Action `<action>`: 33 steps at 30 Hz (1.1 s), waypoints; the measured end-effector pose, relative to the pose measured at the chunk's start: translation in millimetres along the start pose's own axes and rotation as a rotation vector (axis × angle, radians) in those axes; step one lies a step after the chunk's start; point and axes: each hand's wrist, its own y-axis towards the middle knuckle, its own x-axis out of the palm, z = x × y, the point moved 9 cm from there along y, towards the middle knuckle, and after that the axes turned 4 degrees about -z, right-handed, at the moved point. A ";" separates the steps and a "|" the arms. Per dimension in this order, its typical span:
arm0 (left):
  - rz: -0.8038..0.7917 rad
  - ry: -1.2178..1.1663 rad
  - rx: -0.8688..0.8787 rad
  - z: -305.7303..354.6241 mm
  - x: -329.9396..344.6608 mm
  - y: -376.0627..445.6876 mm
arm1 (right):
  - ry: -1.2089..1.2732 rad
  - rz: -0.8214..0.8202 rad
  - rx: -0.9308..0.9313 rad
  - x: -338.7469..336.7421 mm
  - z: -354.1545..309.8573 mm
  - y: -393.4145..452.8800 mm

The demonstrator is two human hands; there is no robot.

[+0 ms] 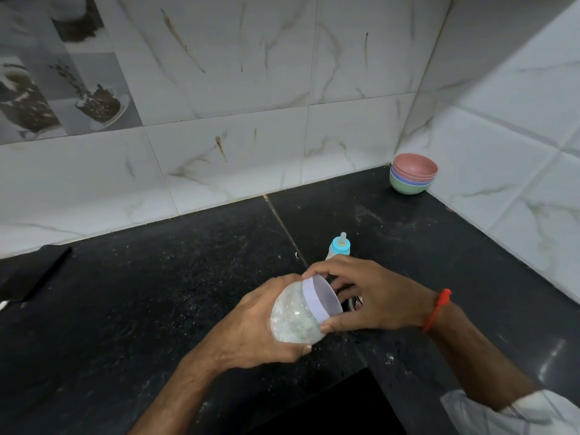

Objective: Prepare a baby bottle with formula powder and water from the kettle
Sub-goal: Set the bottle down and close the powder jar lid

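My left hand [251, 328] grips a clear plastic jar [293, 315] of pale powder, tilted on its side above the black counter [157, 293]. My right hand [373, 293] has its fingers around the jar's lilac lid [320, 298], thumb below and fingertips on top. A baby bottle [339, 248] with a blue collar and clear teat stands upright on the counter just behind my hands; its lower part is hidden by my right hand. No kettle is in view.
A stack of pastel bowls [413, 174] sits in the far right corner where the tiled walls meet. A dark flat object [34, 274] lies at the counter's left edge. A small round thing [356, 304] shows under my right hand. The counter edge drops off at bottom centre.
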 end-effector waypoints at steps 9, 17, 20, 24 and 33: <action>0.036 0.013 0.049 17.8 -6.6 10.7 | -0.402 0.443 0.214 -29.4 12.3 -9.7; 0.010 0.050 0.041 7.2 -3.6 9.9 | -0.519 0.488 0.218 -6.3 1.3 -6.1; 0.000 0.053 0.032 5.5 1.7 9.6 | -0.518 0.435 0.303 -1.6 8.6 -2.7; -0.002 -0.084 0.010 -2.1 -2.3 6.3 | -0.527 0.255 -0.084 8.4 -13.0 3.0; 0.148 -0.066 -0.013 1.1 -4.4 6.7 | -0.607 0.654 -0.230 7.7 -23.3 4.4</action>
